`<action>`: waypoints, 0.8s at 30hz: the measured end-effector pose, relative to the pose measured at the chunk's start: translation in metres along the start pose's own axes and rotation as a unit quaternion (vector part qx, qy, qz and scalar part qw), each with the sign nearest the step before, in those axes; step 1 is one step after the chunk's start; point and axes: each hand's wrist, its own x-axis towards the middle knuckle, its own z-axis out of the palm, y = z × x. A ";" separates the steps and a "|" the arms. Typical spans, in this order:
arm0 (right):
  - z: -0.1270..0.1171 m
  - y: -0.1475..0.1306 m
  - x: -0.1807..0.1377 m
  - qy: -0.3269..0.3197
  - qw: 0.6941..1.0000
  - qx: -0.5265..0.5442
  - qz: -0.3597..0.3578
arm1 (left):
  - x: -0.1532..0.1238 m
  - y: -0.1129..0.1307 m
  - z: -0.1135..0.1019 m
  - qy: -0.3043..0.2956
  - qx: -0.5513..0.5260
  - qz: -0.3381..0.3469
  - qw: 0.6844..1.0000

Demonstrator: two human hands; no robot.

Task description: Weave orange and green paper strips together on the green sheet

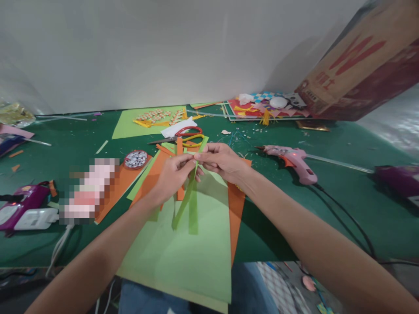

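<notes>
My left hand (175, 174) and my right hand (224, 161) meet over a light green paper sheet (196, 266), fingertips pinched together. Between them is a narrow green paper strip (183, 208), its long end hanging down toward the sheet. A shorter piece sticks up past my right fingers. Exactly how the strip is folded or joined at the fingertips is hidden. Orange paper strips (180, 148) lie just beyond my left hand, and orange sheets (236, 218) show from under the green one. Scissors (188, 135) with red and yellow handles rest behind my hands.
On the right lies a pink glue gun (293, 159) with a glue stick and black cord. A round box of googly eyes (135, 159) sits left. Behind are woven paper pieces (157, 117) and a craft pile (265, 107). A large paper bag (356, 65) leans at back right.
</notes>
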 end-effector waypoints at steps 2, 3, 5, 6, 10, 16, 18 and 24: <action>-0.001 0.000 0.000 0.001 1.000 -0.002 -0.002 | -0.001 0.001 -0.001 -0.008 -0.011 -0.003 1.000; -0.001 0.000 0.000 0.002 1.000 -0.002 -0.003 | -0.002 0.002 -0.001 -0.012 -0.015 -0.004 1.000; -0.002 0.000 0.001 0.003 1.000 0.000 -0.004 | -0.003 0.005 -0.001 -0.016 -0.016 -0.009 1.000; -0.002 0.000 0.001 0.003 1.000 0.002 -0.003 | -0.003 0.007 -0.001 -0.016 -0.013 -0.012 1.000; -0.001 0.001 0.002 0.002 1.000 0.008 0.004 | -0.004 0.012 0.000 -0.018 0.003 -0.030 0.999; -0.001 -0.001 0.002 0.009 0.999 0.018 0.024 | -0.005 0.013 0.003 -0.003 0.032 -0.042 0.999; -0.002 -0.001 0.001 0.007 0.999 0.016 0.027 | -0.005 0.013 0.003 -0.001 0.029 -0.045 0.999; -0.002 -0.001 0.001 0.006 1.000 0.011 0.026 | -0.004 0.012 0.005 0.001 0.010 -0.046 0.999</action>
